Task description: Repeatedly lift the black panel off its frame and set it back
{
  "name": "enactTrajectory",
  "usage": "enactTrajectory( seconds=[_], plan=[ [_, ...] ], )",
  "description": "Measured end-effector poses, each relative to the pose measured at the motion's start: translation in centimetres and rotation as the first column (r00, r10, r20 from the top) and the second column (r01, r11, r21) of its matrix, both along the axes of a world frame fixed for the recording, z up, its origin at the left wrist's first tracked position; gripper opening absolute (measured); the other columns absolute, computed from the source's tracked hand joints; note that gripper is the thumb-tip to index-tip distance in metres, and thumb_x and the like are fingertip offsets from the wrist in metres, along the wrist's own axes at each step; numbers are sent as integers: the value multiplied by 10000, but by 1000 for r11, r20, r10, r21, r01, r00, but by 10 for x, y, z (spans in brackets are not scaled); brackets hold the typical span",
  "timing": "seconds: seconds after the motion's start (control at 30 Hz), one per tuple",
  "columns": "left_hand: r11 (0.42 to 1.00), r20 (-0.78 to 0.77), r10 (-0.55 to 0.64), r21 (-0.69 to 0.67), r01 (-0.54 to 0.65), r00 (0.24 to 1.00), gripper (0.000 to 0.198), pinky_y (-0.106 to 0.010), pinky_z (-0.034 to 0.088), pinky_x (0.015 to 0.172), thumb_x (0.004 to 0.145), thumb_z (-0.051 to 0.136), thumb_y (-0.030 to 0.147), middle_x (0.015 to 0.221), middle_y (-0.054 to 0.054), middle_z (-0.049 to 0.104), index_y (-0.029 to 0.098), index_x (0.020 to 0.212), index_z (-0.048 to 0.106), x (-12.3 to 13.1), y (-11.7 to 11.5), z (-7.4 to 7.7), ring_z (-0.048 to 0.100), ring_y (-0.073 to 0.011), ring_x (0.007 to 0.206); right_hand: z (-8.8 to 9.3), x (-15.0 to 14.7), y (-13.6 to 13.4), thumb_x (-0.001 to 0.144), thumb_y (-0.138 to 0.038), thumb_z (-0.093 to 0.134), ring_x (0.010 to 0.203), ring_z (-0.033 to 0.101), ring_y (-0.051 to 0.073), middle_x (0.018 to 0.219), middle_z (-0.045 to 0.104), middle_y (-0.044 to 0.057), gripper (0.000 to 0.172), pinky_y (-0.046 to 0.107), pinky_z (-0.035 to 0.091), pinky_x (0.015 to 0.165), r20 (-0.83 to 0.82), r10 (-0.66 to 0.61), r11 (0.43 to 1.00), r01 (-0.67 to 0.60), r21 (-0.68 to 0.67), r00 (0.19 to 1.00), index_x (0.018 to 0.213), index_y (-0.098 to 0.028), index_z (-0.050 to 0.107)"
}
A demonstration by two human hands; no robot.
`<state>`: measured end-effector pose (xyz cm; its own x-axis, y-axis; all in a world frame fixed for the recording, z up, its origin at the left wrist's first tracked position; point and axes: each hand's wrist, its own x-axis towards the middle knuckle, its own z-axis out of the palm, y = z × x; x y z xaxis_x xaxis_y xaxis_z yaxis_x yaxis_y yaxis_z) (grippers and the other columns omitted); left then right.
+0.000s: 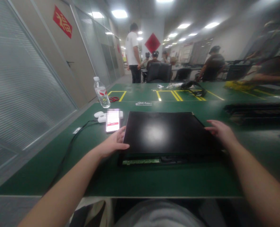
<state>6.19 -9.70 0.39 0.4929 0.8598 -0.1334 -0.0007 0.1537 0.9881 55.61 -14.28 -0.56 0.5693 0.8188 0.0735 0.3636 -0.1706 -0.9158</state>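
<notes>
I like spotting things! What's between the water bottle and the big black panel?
In the head view, a lit phone and some small white gadgets lie between the water bottle and the black panel.

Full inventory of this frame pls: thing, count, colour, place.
black panel: 1, glossy black, flat at table centre
circuit board: 1, green, showing under the panel's near edge
phone: 1, screen lit, left of the panel
water bottle: 1, clear with a white cap, far left
cable: 1, black, along the left of the table
scissors: 1, red handles, beside the bottle
table: 1, green, yellow tape lines at the far side
people: several, background
left hand: panel's left edge, thumb on top
right hand: on the panel's right edge
</notes>
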Motion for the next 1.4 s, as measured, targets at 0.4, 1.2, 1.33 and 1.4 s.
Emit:
enactTrajectory(
  seconds=[0.4,1.2,1.33,1.4],
  plan=[
    [1000,-4,7,-3,-7,1000,1072,-485,391,1171,580,901,168,1534,-185,513,230,1518,386,-1,2,-4,419,-370,1452,-4,1,0,828,-528,564,646,574,200,806,749,67,423,347,446,665,107,7,1000,-6,-17,994,1079,-231,730],
    [976,60,152,-167,-140,987,734,-366,561,912,775,761,162,1250,-131,724,184,1454,481,4,3,-1,706,-279,1132,-4,2,1,813,-531,581,694,588,222,866,759,65,390,386,458,720,144,3,998,5,-59,990,1024,-239,733],
    [977,84,144,-168,-129,986,719,-367,560,924,784,763,166,1276,-142,712,172,1452,498,5,3,-1,698,-279,1144,-7,6,2,817,-532,572,693,590,219,886,764,66,388,380,452,704,168,21,998,-10,-69,986,994,-236,749],
    [978,98,146,-165,-128,984,742,-370,556,940,771,767,159,1280,-147,710,166,1459,490,7,3,0,690,-286,1161,-7,6,2,817,-538,564,693,593,220,893,767,66,392,381,451,694,188,35,997,-21,-74,982,975,-237,759]
  ],
)
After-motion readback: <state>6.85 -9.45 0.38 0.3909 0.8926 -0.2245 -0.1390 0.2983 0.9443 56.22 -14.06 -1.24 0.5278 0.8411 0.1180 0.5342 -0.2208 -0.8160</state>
